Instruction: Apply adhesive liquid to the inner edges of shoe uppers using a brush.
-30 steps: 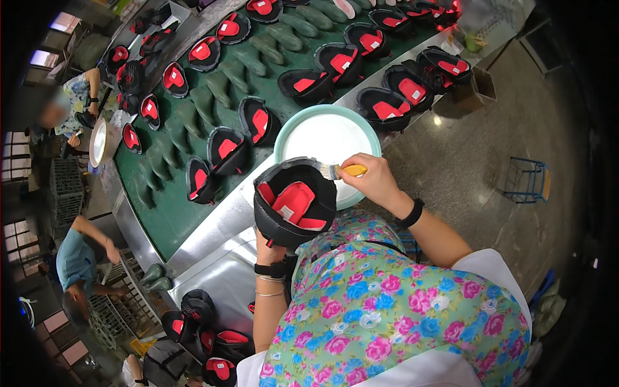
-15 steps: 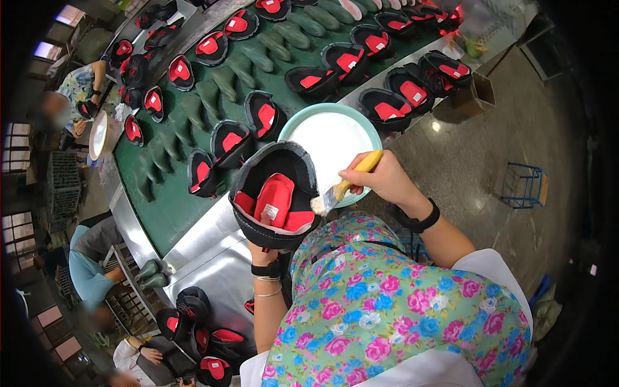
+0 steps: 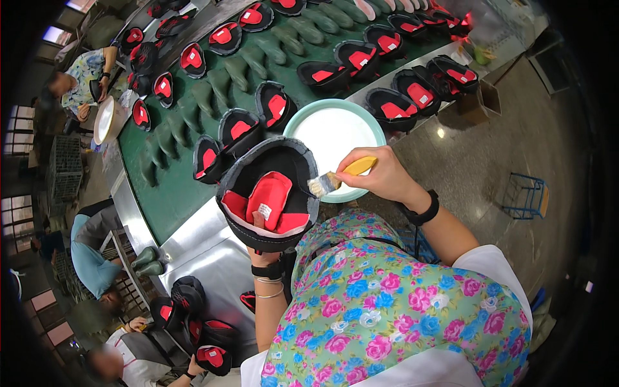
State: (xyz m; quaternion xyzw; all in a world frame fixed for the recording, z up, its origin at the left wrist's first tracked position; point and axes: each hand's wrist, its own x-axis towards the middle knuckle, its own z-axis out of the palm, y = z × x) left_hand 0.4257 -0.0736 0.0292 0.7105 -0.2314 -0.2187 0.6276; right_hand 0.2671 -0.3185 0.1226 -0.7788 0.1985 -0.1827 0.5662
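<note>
My left hand (image 3: 260, 253) holds up a black shoe upper with a red lining (image 3: 269, 193), its open side turned toward me; the hand is mostly hidden under it. My right hand (image 3: 382, 174) grips a small brush with a yellow handle (image 3: 340, 175), and the pale bristles touch the upper's right rim. Just behind the brush stands a round teal basin of white liquid (image 3: 335, 132).
A green conveyor belt (image 3: 174, 187) carries rows of black-and-red uppers and green shoe forms. Other people sit at the far left and lower left. More uppers lie piled at lower left (image 3: 193, 316). A cardboard box (image 3: 480, 103) and a blue wire stool (image 3: 525, 193) stand on the floor at right.
The upper has been turned and raised toward me. My right hand has brought the brush from the basin onto the upper's rim.
</note>
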